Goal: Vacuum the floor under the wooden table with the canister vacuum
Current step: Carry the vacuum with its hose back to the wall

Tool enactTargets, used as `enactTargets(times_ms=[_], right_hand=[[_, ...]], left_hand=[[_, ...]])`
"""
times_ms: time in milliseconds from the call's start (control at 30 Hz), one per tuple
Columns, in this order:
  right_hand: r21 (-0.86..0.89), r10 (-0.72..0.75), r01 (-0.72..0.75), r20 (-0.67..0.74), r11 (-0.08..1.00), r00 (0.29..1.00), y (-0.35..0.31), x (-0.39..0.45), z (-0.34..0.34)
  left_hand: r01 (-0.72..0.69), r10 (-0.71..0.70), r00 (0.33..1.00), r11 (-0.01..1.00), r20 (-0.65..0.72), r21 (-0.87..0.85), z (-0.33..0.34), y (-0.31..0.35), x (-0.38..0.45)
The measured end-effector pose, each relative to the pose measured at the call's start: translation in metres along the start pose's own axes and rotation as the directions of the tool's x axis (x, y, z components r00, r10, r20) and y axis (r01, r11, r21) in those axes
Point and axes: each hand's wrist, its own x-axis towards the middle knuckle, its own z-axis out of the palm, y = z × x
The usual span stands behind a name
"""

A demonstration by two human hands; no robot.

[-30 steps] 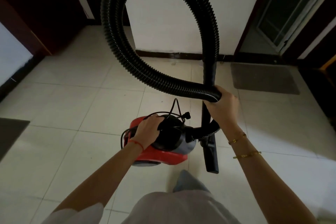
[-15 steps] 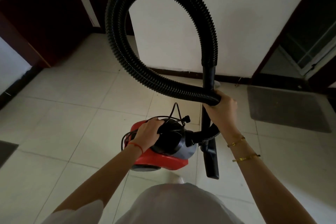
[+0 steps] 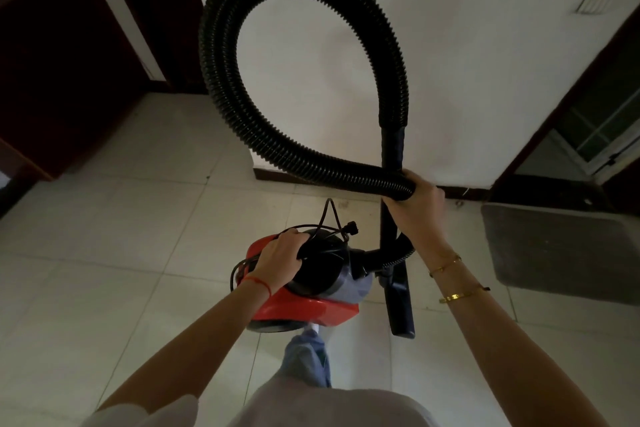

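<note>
A: Where's the vacuum (image 3: 304, 291)?

B: Off the floor (image 3: 104, 236), carried in front of the person's legs. It's red below, grey and black on top, tilted toward the right.

A: Who's holding it?

B: The left hand (image 3: 277, 262). Its fingers are curled round the black handle on top of the vacuum, with the cord (image 3: 329, 218) bunched under them. A loop of cord and the plug stick up just behind the vacuum.

A: And the right hand (image 3: 417, 204)?

B: Above and right of the vacuum, gripping two things at once: a stretch of the hose (image 3: 242, 107) and the wand (image 3: 393, 163) crossing it.

A: How does the hose run?

B: It leaves the vacuum's right side, passes up through that hand, then arcs in one big loop high above the vacuum and comes down into the top of the wand.

A: The wand's end?

B: The nozzle (image 3: 401, 308) hangs just right of the vacuum, clear of the floor as far as I can tell.

A: Anything else around?

B: A grey mat (image 3: 561, 246) lies well right of the vacuum, by a doorway. A white wall (image 3: 467, 62) stands behind it.
</note>
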Motion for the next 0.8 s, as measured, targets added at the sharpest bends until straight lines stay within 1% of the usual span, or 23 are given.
enactTargets(times_ms=[133, 300, 367, 567, 800], right_hand=[[-0.019, 0.041, -0.041, -0.027, 0.999, 0.999, 0.001, 0.076, 0.042], [-0.018, 0.028, -0.03, -0.093, 0.999, 0.995, 0.007, 0.159, 0.082], [-0.007, 0.047, -0.048, -0.105, 0.999, 0.993, 0.011, 0.19, 0.094], [-0.027, 0.089, -0.092, -0.108, 0.995, 0.99, 0.032, 0.282, 0.131], [-0.051, 0.139, -0.142, -0.063, 0.989, 0.988, 0.085, 0.379, 0.186]], left_hand=[[-0.04, 0.039, 0.999, 0.999, 0.037, 0.009, -0.014, -0.033, 0.085], [-0.088, 0.087, 0.993, 0.996, 0.073, -0.002, -0.028, -0.062, 0.18], [-0.098, 0.099, 0.991, 0.995, 0.086, -0.013, -0.03, -0.071, 0.215], [-0.109, 0.11, 0.987, 0.994, 0.118, -0.017, -0.025, -0.095, 0.321], [-0.082, 0.074, 0.971, 0.996, 0.227, 0.023, 0.004, -0.115, 0.431]])
